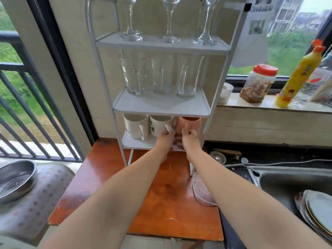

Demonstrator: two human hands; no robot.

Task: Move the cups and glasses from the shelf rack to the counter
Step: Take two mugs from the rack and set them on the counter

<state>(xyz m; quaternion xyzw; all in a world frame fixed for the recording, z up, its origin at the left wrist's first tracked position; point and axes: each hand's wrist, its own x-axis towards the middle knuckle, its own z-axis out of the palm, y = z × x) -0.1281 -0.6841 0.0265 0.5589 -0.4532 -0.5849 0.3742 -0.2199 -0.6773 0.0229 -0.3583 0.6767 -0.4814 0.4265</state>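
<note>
A white three-tier shelf rack stands on an orange wooden counter. Three wine glasses stand on the top tier. Three tall clear tumblers fill the middle tier. On the bottom tier sit a plain white mug, a white patterned mug and a pink mug. My left hand is closed around the handle of the white patterned mug. My right hand grips the handle of the pink mug. Both mugs rest on the shelf.
A steel sink with stacked plates lies to the right. A round pink-white object leans at the counter's right edge. A red-lidded jar and yellow bottle stand on the windowsill. A metal bowl sits at left.
</note>
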